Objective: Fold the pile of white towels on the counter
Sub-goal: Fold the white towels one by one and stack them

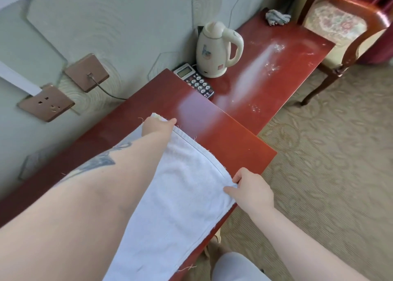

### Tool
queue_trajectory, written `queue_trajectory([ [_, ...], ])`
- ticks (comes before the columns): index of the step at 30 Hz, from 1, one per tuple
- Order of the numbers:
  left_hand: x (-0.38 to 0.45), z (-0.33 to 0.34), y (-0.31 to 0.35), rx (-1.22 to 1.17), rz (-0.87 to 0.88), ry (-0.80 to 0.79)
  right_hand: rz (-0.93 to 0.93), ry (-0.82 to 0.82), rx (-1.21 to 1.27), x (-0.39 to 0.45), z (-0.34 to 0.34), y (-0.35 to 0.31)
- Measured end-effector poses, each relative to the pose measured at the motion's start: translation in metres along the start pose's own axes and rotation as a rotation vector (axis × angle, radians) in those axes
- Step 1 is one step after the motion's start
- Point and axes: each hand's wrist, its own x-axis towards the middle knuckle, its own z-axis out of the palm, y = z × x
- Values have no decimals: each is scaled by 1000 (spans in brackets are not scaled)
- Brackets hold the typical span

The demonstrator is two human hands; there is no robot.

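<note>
A glossy red counter [223, 136] runs along a pale wall, with patterned carpet [319, 153] off the right hand's side. One white towel [174, 187] lies flat between the hands, its near end hanging over the counter edge. The left hand [156, 126] grips the far corner, though its fingers are mostly hidden, seemingly curled round it. The right hand [252, 188] pinches the near corner at the counter's edge. Beyond the left hand stand one kettle [217, 49] and one phone [194, 79], with bare counter between. Further off lies one grey rag [276, 17], beside one chair [344, 27]. Two sockets [45, 103] sit on the wall.
</note>
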Motion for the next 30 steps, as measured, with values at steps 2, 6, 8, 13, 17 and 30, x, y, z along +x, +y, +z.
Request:
queue_trajectory([
  [2, 1, 2, 1, 15, -1, 21, -13, -2, 29, -1, 0, -3],
  [6, 5, -12, -2, 7, -41, -68, -188, 42, -20, -7, 7, -16],
  [8, -1, -19, -13, -121, -65, -78, -179, 27, 33, -12, 12, -19],
  [13, -32, -53, -45, -672, -56, -191, -135, 19, 114, -25, 15, -24],
  [17, -54, -96, -72, -1038, -95, -282, -277, 85, 235, -55, 23, -48],
  [30, -87, -253, -258, -1148, -38, -458, -578, 292, 775, -238, 128, -140],
])
